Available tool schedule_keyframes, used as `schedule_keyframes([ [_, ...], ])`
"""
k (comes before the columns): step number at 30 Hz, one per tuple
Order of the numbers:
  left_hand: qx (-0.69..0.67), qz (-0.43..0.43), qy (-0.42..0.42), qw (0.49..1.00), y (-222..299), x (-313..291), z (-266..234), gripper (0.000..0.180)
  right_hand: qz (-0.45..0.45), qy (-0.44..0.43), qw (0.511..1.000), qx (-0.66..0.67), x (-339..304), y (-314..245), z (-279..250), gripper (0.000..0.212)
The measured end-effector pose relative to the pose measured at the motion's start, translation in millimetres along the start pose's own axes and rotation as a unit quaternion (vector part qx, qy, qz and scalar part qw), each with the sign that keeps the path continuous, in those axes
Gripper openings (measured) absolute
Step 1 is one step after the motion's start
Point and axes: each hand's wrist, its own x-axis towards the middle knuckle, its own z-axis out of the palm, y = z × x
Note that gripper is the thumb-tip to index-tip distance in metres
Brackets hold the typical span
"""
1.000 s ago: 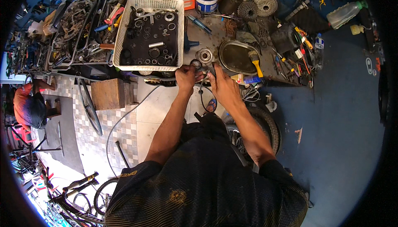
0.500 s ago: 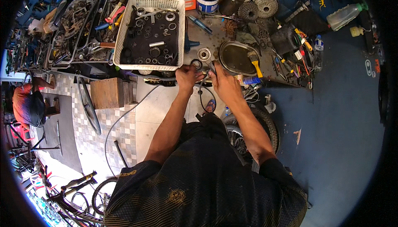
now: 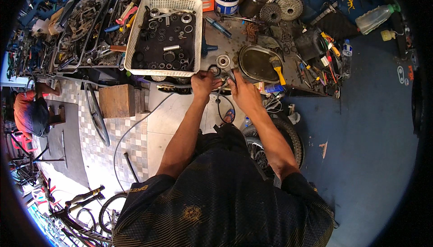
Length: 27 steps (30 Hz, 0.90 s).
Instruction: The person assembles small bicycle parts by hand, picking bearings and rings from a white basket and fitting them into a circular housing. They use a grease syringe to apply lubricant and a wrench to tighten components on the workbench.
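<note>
My left hand [image 3: 204, 84] and right hand [image 3: 242, 92] both pinch a small metal part [image 3: 224, 78] at the worktop [image 3: 234, 44] edge, upper centre; keep it braced, turn slowly.

A basket [image 3: 194, 17] of metal parts sits left of an oval tray [image 3: 252, 69], with a round bearing [image 3: 223, 61] between them on the workbench [image 3: 234, 39].

Cluttered blue workbench [image 3: 361, 112] above a pale tiled floor [image 3: 135, 134]; wooden box [image 3: 116, 101] below, bright daylight at left.
</note>
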Motion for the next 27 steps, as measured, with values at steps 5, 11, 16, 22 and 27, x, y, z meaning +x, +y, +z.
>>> schedule_keyframes([
  [5,-0.025,-0.01,-0.014,1.0,6,-3,-3,0.02,-0.005,-0.033,0.999,0.036,-2,2,1,0.043],
  [11,-0.084,0.041,-0.01,0.996,-10,-8,-6,0.017,-0.012,-0.028,0.997,0.065,-3,8,18,0.043],
  [16,-0.09,0.047,-0.005,0.995,-16,-6,-9,0.015,-0.013,-0.05,0.997,0.064,0,7,13,0.044],
  [22,-0.091,0.054,0.003,0.994,-13,-4,-8,0.013,-0.037,-0.01,0.998,0.048,1,-3,-6,0.045],
  [27,-0.083,0.051,0.004,0.995,-12,-4,-7,0.01,-0.067,0.04,0.994,0.071,2,-2,-1,0.043],
])
